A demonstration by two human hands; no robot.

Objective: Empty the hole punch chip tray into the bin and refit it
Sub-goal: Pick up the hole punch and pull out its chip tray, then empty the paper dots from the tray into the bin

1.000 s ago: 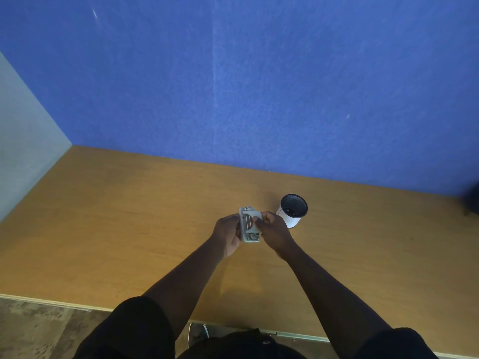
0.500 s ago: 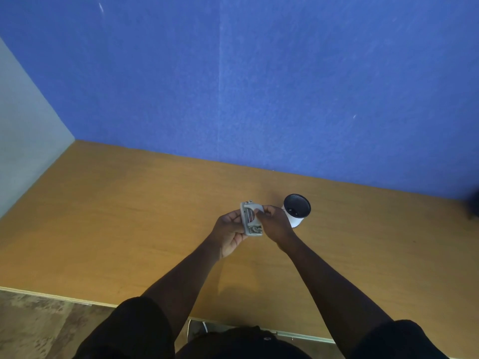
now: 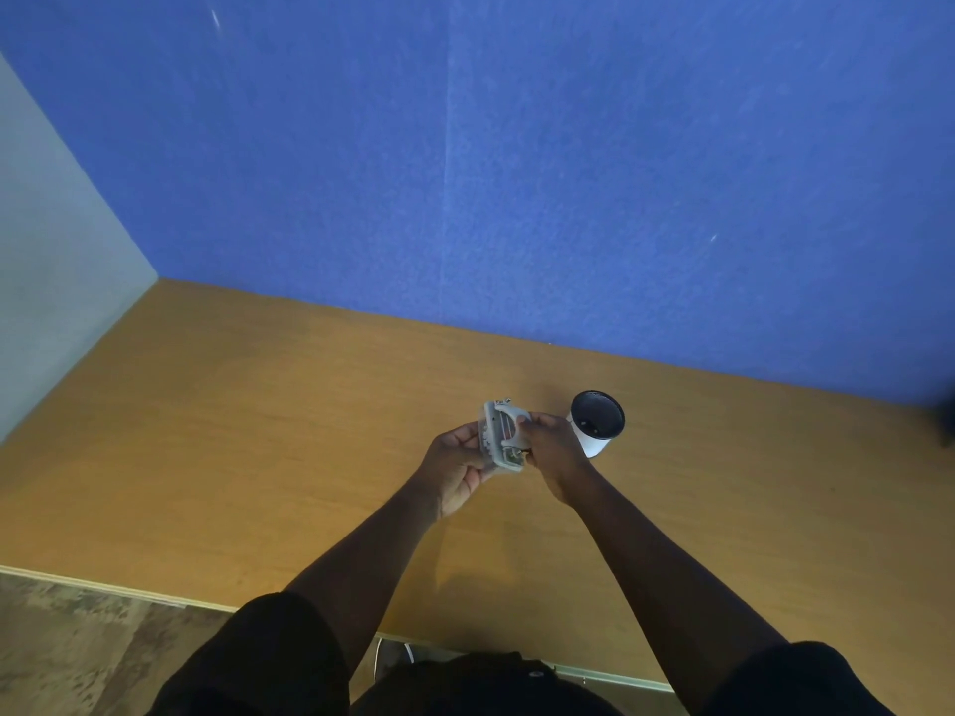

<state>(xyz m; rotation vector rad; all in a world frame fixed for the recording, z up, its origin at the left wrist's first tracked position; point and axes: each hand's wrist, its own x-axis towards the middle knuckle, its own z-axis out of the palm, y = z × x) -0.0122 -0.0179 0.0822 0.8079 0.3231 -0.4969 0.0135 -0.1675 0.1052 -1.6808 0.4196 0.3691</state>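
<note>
A small grey hole punch (image 3: 500, 437) is held above the wooden table (image 3: 248, 436), turned on its side so its metal parts face me. My left hand (image 3: 455, 467) cups it from the left and below. My right hand (image 3: 555, 452) grips its right side, fingers over the grey handle. I cannot tell the chip tray apart from the punch body. A small white bin (image 3: 597, 422) with a dark inside stands on the table just right of my right hand, tipped slightly toward me.
A blue wall (image 3: 517, 173) rises behind the table and a pale grey wall (image 3: 46, 261) closes the left side. The table's near edge (image 3: 129, 594) runs below my arms, with wood-look floor beyond. A dark object (image 3: 948, 421) shows at the far right edge.
Both hands keep the hole punch and have shifted it slightly upward and toward the bin. The bin has not moved.
</note>
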